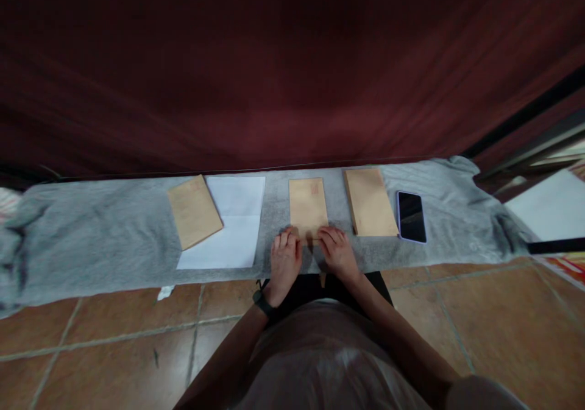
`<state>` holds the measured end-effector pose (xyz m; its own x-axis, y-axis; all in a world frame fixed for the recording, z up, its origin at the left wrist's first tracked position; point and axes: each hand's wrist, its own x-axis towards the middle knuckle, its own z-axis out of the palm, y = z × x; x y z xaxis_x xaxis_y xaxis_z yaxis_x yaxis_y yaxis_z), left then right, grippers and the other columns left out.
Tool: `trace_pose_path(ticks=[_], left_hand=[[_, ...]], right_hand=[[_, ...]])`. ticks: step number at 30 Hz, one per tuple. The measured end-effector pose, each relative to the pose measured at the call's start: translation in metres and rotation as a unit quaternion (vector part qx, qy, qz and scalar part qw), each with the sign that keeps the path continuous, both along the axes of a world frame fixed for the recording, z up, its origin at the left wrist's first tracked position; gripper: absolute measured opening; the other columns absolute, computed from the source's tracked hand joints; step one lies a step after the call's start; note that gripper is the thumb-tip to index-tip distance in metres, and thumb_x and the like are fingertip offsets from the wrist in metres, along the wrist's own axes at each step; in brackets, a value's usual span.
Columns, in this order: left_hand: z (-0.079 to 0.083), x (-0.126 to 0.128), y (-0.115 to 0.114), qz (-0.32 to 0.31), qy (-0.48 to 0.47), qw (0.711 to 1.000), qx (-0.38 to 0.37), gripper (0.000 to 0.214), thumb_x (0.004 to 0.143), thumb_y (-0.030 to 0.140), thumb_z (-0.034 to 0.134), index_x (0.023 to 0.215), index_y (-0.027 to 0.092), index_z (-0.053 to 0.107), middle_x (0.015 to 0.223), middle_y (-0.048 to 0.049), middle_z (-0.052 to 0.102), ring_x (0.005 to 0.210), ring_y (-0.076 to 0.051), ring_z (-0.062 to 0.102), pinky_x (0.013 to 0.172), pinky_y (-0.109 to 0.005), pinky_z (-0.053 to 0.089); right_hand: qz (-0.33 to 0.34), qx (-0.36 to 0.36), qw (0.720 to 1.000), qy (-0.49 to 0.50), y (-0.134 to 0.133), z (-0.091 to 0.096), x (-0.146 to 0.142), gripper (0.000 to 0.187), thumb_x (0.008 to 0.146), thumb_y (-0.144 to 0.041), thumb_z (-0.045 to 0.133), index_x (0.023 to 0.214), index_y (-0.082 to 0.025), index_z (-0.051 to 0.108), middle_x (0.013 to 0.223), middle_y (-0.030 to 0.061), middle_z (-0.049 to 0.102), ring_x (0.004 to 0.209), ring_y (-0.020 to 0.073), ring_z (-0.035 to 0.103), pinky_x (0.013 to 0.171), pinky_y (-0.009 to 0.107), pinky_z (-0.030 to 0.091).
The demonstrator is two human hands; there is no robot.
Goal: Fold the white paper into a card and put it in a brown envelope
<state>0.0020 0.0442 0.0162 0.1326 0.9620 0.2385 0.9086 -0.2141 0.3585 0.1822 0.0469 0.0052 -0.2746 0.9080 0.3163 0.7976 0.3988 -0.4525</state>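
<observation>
A tan paper envelope [308, 203] lies upright in front of me on a grey cloth, with a faint reddish print near its top right. My left hand [286, 255] grips its lower left corner, fingers curled, a dark watch on the wrist. At the lower right corner, my right hand [337, 250] pinches the same near edge. To the right sits a thick stack of like envelopes [371, 203]. Over on the left, more tan envelopes [194, 212] rest at a slant on white paper [235, 239] that has a crease across it.
A phone [412, 217] with a dark screen lies right of the stack. The grey cloth [114, 233] covers a long narrow surface against a dark red hanging [292, 81]. A scrap of white tissue [165, 292] is at the front edge, above the tiled floor [123, 361].
</observation>
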Motion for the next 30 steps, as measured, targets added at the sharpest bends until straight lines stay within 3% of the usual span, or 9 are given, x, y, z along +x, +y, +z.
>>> trace_pose_path(ticks=[4, 6, 14, 16, 18, 22, 26, 30], left_hand=[[-0.002, 0.0, 0.0, 0.009, -0.015, 1.0, 0.004, 0.01, 0.097, 0.015, 0.051, 0.102, 0.02, 0.059, 0.122, -0.0122, 0.065, 0.107, -0.028, 0.06, 0.094, -0.045, 0.05], [-0.003, 0.001, 0.001, 0.016, -0.019, 1.0, 0.004, 0.008, 0.097, 0.017, 0.052, 0.101, 0.02, 0.059, 0.119, -0.0121, 0.065, 0.105, -0.027, 0.06, 0.093, -0.045, 0.051], [-0.001, -0.003, -0.001, 0.015, -0.02, 1.0, 0.001, 0.017, 0.098, 0.014, 0.05, 0.106, 0.019, 0.063, 0.124, -0.0119, 0.067, 0.111, -0.027, 0.062, 0.095, -0.045, 0.052], [0.001, -0.001, -0.005, 0.008, 0.003, 1.0, 0.004, 0.025, 0.098, 0.013, 0.046, 0.115, 0.019, 0.064, 0.137, -0.0123, 0.063, 0.122, -0.029, 0.059, 0.1, -0.047, 0.051], [0.002, 0.005, -0.013, -0.044, 0.025, 0.999, 0.007, 0.035, 0.1, 0.013, 0.041, 0.129, 0.018, 0.06, 0.15, -0.0111, 0.054, 0.138, -0.028, 0.05, 0.11, -0.047, 0.046], [0.001, 0.024, -0.03, -0.157, 0.046, 0.986, -0.012, 0.05, 0.105, 0.028, 0.038, 0.152, 0.015, 0.042, 0.159, -0.0095, 0.046, 0.151, -0.023, 0.035, 0.122, -0.043, 0.036], [-0.006, 0.03, -0.039, -0.143, 0.08, 0.986, -0.024, 0.065, 0.104, 0.043, 0.039, 0.159, 0.009, 0.03, 0.162, -0.0142, 0.04, 0.154, -0.025, 0.029, 0.125, -0.045, 0.031], [-0.011, 0.015, -0.04, -0.103, 0.113, 0.988, -0.027, 0.075, 0.102, 0.054, 0.042, 0.158, 0.006, 0.03, 0.164, -0.0179, 0.034, 0.155, -0.029, 0.026, 0.126, -0.047, 0.029]], right_hand=[[0.093, 0.008, 0.995, -0.019, -0.025, 0.002, -0.016, 0.041, 0.104, -0.024, 0.046, 0.142, -0.013, 0.056, 0.143, 0.0134, 0.061, 0.135, 0.0254, 0.053, 0.117, 0.045, 0.042], [0.101, -0.004, 0.994, -0.041, -0.035, 0.001, -0.02, 0.049, 0.103, -0.029, 0.049, 0.149, -0.012, 0.049, 0.15, 0.0137, 0.056, 0.14, 0.0259, 0.049, 0.121, 0.047, 0.038], [0.041, -0.014, 0.995, -0.087, -0.046, 0.0, 0.001, 0.053, 0.105, -0.031, 0.046, 0.155, -0.015, 0.041, 0.157, 0.0104, 0.047, 0.146, 0.0247, 0.043, 0.125, 0.048, 0.031], [0.031, -0.013, 0.995, -0.094, -0.047, 0.0, 0.006, 0.052, 0.106, -0.031, 0.046, 0.155, -0.015, 0.041, 0.158, 0.0103, 0.047, 0.146, 0.0246, 0.043, 0.125, 0.047, 0.03], [0.027, -0.011, 0.994, -0.102, -0.048, -0.001, 0.009, 0.052, 0.106, -0.031, 0.045, 0.155, -0.015, 0.042, 0.158, 0.0102, 0.046, 0.146, 0.0244, 0.043, 0.125, 0.047, 0.029], [0.035, -0.005, 0.993, -0.117, -0.05, -0.006, 0.01, 0.054, 0.103, -0.024, 0.043, 0.156, -0.011, 0.039, 0.159, 0.0113, 0.045, 0.148, 0.0245, 0.041, 0.126, 0.047, 0.028], [0.041, -0.007, 0.99, -0.134, -0.051, -0.006, 0.011, 0.062, 0.099, -0.022, 0.045, 0.159, -0.011, 0.032, 0.161, 0.011, 0.042, 0.149, 0.025, 0.038, 0.126, 0.047, 0.026], [0.034, -0.009, 0.99, -0.137, -0.05, -0.002, 0.01, 0.06, 0.101, -0.022, 0.045, 0.16, -0.015, 0.032, 0.161, 0.0094, 0.042, 0.149, 0.0235, 0.039, 0.126, 0.046, 0.026]])
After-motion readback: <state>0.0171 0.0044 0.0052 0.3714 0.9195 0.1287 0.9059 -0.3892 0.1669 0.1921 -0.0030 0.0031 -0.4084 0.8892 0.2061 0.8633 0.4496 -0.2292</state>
